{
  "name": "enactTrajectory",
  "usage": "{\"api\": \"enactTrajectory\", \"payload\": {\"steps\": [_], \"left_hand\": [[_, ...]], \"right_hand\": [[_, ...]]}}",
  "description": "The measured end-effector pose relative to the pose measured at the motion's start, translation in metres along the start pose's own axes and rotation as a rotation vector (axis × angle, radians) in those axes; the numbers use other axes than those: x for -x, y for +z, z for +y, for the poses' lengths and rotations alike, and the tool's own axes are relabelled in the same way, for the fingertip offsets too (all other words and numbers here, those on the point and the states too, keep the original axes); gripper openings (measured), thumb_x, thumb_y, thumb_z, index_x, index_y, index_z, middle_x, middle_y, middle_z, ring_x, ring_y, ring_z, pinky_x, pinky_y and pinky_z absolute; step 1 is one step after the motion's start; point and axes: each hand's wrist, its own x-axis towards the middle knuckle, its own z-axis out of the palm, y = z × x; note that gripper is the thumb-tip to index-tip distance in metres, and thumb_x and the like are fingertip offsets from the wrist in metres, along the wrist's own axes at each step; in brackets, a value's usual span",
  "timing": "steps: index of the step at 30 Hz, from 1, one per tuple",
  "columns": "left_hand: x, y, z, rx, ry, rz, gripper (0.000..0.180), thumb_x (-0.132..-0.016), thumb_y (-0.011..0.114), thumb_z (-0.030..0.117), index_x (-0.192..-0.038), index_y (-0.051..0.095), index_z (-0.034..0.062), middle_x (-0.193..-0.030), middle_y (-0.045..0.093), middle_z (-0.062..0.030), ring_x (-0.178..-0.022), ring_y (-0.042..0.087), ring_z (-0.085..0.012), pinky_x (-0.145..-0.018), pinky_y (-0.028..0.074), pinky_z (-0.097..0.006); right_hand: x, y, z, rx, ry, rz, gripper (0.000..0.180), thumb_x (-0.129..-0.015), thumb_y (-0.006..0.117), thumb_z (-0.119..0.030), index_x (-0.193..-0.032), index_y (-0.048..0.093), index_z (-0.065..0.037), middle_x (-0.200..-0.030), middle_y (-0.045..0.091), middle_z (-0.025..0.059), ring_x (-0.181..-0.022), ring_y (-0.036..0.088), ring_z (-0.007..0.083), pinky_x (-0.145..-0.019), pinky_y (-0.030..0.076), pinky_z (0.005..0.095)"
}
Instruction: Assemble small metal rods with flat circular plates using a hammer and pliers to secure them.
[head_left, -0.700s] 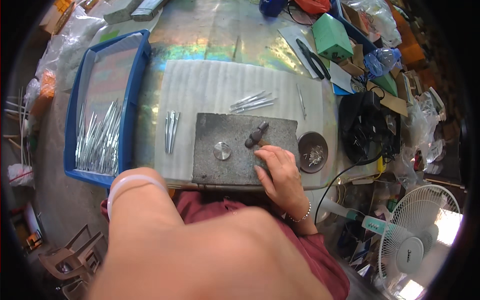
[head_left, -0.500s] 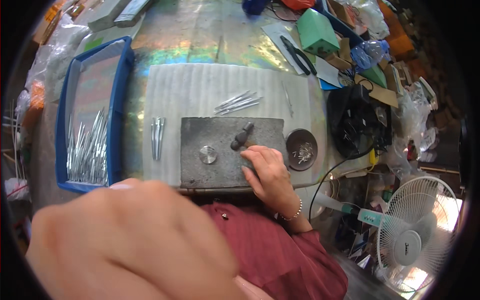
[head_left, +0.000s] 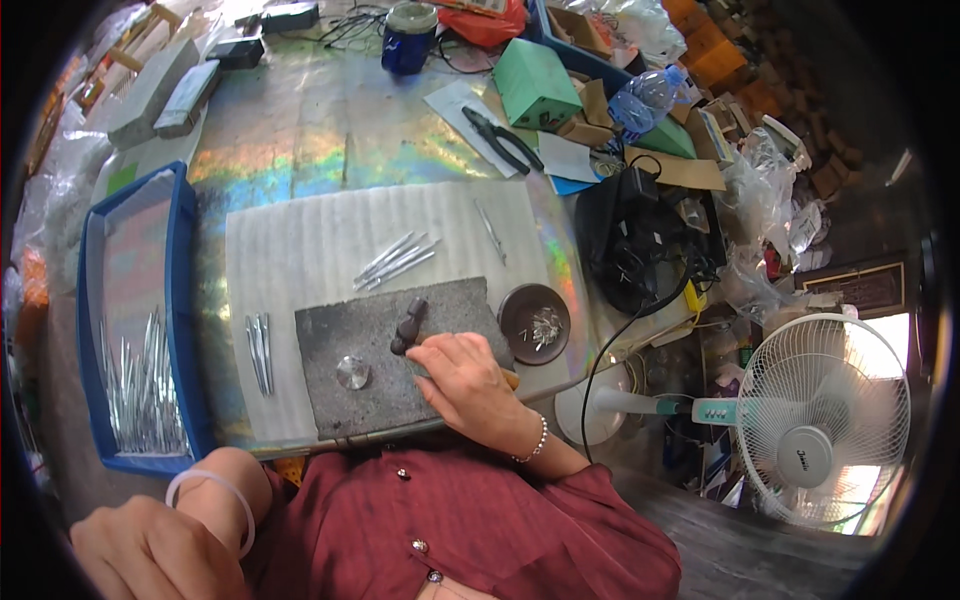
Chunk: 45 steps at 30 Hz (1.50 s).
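Right hand (head_left: 468, 382), centre, grasps the dark-headed, wooden-handled hammer (head_left: 410, 324), likely steadying it; left hand (head_left: 155, 552), lower left, curls, contents unclear.

Across the middle of my view spreads a broad work table with shiny, rainbow-tinted sheeting (head_left: 300, 130). To its right I see a round, white-caged electric fan with teal trim (head_left: 805, 457), and strong white light (head_left: 890, 338) glares behind it. Above the fan I make out a dark, brown-framed rectangular panel (head_left: 860, 288); dark grey floor (head_left: 720, 550) shows at the lower right.
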Motion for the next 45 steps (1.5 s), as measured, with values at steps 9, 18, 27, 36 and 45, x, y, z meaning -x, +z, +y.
{"api": "enactTrajectory", "payload": {"steps": [9,18,27,36,45], "left_hand": [[0.028,0.007,-0.009,0.131,0.33,0.015,0.014,-0.084,0.055,0.007,-0.071,0.056,0.0125,-0.051,0.043,0.0017,-0.037,0.033,-0.0107,-0.04,0.024,-0.026],[0.074,-0.027,-0.033,-1.11,-0.563,0.322,0.008,-0.082,0.058,0.003,-0.075,0.058,-0.0011,-0.068,0.056,-0.0084,-0.055,0.053,-0.0162,-0.051,0.04,-0.026],[0.071,-0.138,-0.141,-1.204,-0.772,0.178,0.014,-0.082,0.063,0.012,-0.091,0.064,0.0015,-0.085,0.063,-0.0136,-0.075,0.061,-0.0249,-0.068,0.048,-0.033],[0.083,-0.171,-0.214,-1.377,-1.097,-0.179,0.017,-0.073,0.062,0.015,-0.084,0.062,0.0031,-0.085,0.063,-0.0158,-0.081,0.062,-0.0304,-0.072,0.048,-0.039],[0.082,-0.17,-0.213,-1.478,-1.114,-0.298,0.013,-0.071,0.058,0.011,-0.08,0.058,0.0014,-0.077,0.062,-0.0176,-0.08,0.06,-0.0344,-0.07,0.048,-0.041]], "right_hand": [[0.001,-0.002,-0.004,0.019,0.0,0.022,0.028,-0.078,0.063,-0.009,-0.105,0.055,-0.005,-0.1,0.056,0.0095,-0.091,0.054,0.0267,-0.086,0.038,0.0385],[0.003,0.001,-0.002,0.029,-0.012,0.011,0.025,-0.08,0.062,-0.012,-0.103,0.057,-0.006,-0.093,0.056,0.0088,-0.09,0.055,0.0259,-0.084,0.039,0.0375],[0.0,-0.001,-0.005,-0.045,-0.008,0.052,0.031,-0.078,0.063,-0.007,-0.108,0.055,-0.004,-0.105,0.054,0.0118,-0.099,0.053,0.0292,-0.087,0.04,0.039],[0.012,-0.006,0.001,0.025,0.092,0.066,0.039,-0.076,0.064,-0.007,-0.113,0.052,-0.003,-0.112,0.051,0.014,-0.103,0.051,0.0307,-0.089,0.039,0.0396],[0.009,0.001,0.005,0.187,0.142,0.049,0.043,-0.073,0.062,-0.005,-0.113,0.05,-0.002,-0.105,0.051,0.0137,-0.098,0.051,0.03,-0.084,0.041,0.0402]]}}
